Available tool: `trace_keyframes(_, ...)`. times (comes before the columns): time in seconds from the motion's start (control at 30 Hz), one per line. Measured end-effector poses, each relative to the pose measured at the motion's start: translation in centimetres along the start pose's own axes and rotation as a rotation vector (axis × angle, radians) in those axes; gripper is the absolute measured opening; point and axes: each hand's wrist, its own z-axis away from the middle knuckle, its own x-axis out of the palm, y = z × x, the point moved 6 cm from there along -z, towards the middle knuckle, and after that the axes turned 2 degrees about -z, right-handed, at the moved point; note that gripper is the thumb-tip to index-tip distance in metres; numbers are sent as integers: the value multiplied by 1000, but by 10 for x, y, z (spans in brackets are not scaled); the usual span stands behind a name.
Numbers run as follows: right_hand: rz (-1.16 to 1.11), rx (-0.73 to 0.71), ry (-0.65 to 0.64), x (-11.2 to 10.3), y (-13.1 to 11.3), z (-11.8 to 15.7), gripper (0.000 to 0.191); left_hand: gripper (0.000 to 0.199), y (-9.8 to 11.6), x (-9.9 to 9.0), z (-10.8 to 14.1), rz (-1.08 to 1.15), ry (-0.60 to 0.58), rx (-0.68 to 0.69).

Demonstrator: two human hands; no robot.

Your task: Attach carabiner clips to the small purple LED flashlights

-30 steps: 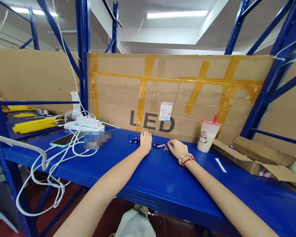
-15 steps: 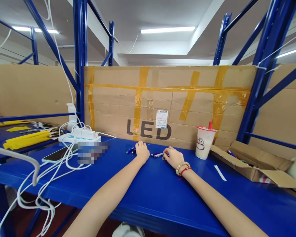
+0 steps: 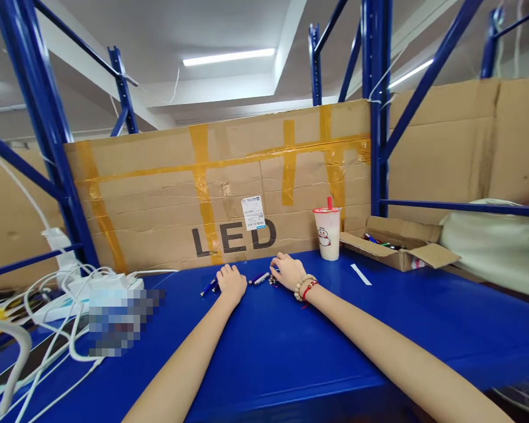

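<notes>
My left hand (image 3: 231, 283) rests palm down on the blue table, its fingers spread and slightly bent. Dark blue pens (image 3: 208, 286) stick out from beside and under its fingertips; how many lie beneath is hidden. Wearing a beaded bracelet and a red cord, my right hand (image 3: 288, 272) hovers low with bent fingers apart. Just left of its fingertips are a blue and silver pen (image 3: 260, 278) and a small dark beaded trinket (image 3: 272, 281), too small to make out clearly. No object shows in either hand.
A drink cup (image 3: 328, 235) with a red straw stands behind my right hand. Farther right are a paper strip (image 3: 360, 274) and an open cardboard box (image 3: 405, 258) holding pens. White cables and a power strip (image 3: 66, 305) crowd the left. Cardboard (image 3: 158, 205) walls the back.
The view has swung to the right, so everything sits farther left. My right hand's fingers look more spread than before. My left hand stays beside the pens.
</notes>
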Motion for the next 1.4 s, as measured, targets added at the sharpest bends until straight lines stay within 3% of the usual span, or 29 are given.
trace_keyframes(0.33, -39, -61, -17, 15, 1, -6, 23, 32, 33, -5, 3, -40, -14, 286)
trace_keyframes(0.57, -66, -88, -30, 15, -3, -3, 28, 30, 39, -4, 5, 13, -11, 359)
trace_keyframes(0.77, -85, -116, -66, 16, -8, 1, 26, 32, 36, -3, 7, 98, -27, 301)
trace_keyframes(0.9, -103, -106, -69, 14, -13, 4, 24, 35, 20, -5, 7, 169, 7, 109)
trace_keyframes(1.0, -97, -103, -54, 12, -16, 6, 25, 32, 9, -1, 8, 202, -40, -10)
trace_keyframes(1.4, -56, -94, -62, 9, -18, 7, 23, 30, 10, 0, 6, 228, -82, 78)
